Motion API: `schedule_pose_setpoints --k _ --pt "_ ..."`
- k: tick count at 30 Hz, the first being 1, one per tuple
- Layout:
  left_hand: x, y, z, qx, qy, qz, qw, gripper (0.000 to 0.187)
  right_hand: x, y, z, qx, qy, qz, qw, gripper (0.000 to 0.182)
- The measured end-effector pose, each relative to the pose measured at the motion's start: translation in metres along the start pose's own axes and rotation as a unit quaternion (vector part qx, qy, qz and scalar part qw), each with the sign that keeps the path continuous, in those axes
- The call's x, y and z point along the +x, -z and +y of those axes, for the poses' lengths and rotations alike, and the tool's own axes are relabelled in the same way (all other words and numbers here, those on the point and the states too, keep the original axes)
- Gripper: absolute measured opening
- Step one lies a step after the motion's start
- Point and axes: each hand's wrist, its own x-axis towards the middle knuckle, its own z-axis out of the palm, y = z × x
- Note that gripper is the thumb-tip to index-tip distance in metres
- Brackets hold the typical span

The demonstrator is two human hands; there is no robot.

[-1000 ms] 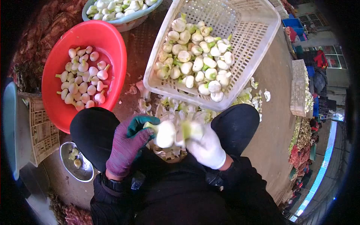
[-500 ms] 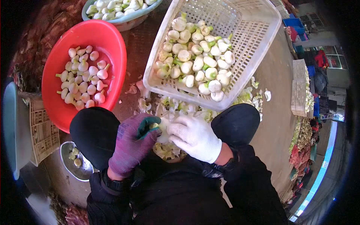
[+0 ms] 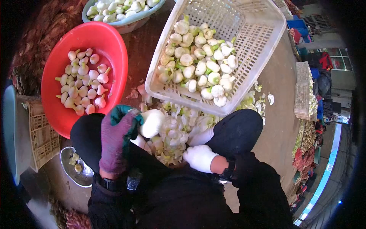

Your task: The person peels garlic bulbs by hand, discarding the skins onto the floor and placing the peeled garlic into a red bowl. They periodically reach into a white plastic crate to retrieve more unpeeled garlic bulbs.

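In my left hand, gloved in purple and green, is a peeled white bulb, held between thumb and fingers near the rim of the red basin. My right hand, in a white glove, is closed over the peel pile's right edge beside my knee; whatever its fingers may grip is hidden. Loose peels lie on the floor between my legs. Several pinkish-white bulbs sit in the red basin. Beyond the peels, a white plastic crate holds many white bulbs with green stems.
A light-blue basin of bulbs stands at the top. A metal bowl with small pieces lies at lower left, near a beige crate. More stacked crates and piles line the right side.
My hands have moved apart. The left one has shifted left with the bulb, now in plain view, and the right one has come down toward my lap.
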Motion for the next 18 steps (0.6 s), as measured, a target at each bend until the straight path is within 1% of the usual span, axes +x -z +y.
schedule_pose_setpoints --k 2,4,5,6,7,8,10,11,12,13,14,16,17,18 --pt "-0.001 0.005 0.018 0.028 -0.045 0.049 0.997 0.011 0.001 0.007 0.012 0.011 -0.057 0.048 0.997 0.019" --pt "0.007 0.027 0.027 0.123 -0.168 0.150 0.966 0.019 0.005 0.041 0.024 0.006 -0.091 0.005 0.996 0.023" --pt "0.013 0.028 0.034 0.101 -0.199 0.216 0.950 0.023 0.007 0.054 0.034 0.006 -0.120 0.038 0.992 0.026" --pt "0.018 0.030 0.045 0.080 -0.229 0.282 0.928 0.029 0.010 0.054 0.054 -0.040 -0.106 0.136 0.984 0.025" --pt "0.018 0.038 0.052 0.125 -0.222 0.297 0.920 0.035 0.013 0.072 0.067 -0.028 -0.135 0.159 0.978 0.029" --pt "0.017 0.037 0.056 0.123 -0.223 0.299 0.920 0.035 0.021 0.085 0.080 -0.047 -0.158 0.235 0.958 0.027" --pt "0.013 0.034 0.060 0.098 -0.209 0.250 0.940 0.031 0.043 0.124 0.102 -0.072 -0.187 0.263 0.944 0.026" --pt "0.014 0.035 0.050 0.087 -0.228 0.203 0.948 0.030 0.058 0.132 0.117 -0.078 -0.170 0.322 0.928 0.027" --pt "0.015 0.032 0.044 0.087 -0.229 0.207 0.947 0.030 0.073 0.150 0.122 -0.089 -0.187 0.303 0.930 0.028" --pt "0.015 0.025 0.040 0.084 -0.196 0.186 0.959 0.028 0.091 0.158 0.132 -0.090 -0.193 0.315 0.925 0.030" --pt "0.015 0.018 0.037 0.081 -0.162 0.164 0.970 0.027 0.111 0.167 0.137 -0.112 -0.230 0.313 0.915 0.033" --pt "0.011 0.010 0.035 0.066 -0.075 0.115 0.988 0.030 0.145 0.177 0.146 -0.137 -0.235 0.323 0.907 0.023" --pt "0.013 0.009 0.026 0.041 -0.078 0.092 0.992 0.030 0.163 0.173 0.155 -0.137 -0.229 0.325 0.907 0.023" --pt "0.012 0.009 0.018 0.012 -0.052 0.065 0.996 0.030 0.184 0.163 0.167 -0.144 -0.274 0.294 0.905 0.022"
